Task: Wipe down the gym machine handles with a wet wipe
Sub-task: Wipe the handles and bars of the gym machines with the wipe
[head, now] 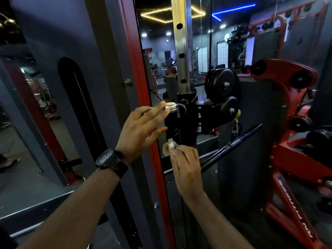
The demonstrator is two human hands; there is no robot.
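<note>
**Wipe in hand at the cable column**

Our right hand [186,169] is curled round the wet wipe [168,147], a crumpled, pale wad. Most of it is tucked under the fingers, so only one end pokes out, just below the black carriage [186,112] on the holed steel post [181,51]. Can't tell if it's touching the machine.

Our left hand [142,128], watch [109,159] on the wrist, is relaxed with fingers straight, tips touching a silver knob [170,106] and covering part of it. A black bar [233,146] slants behind, lower end hidden by the right hand.
</note>
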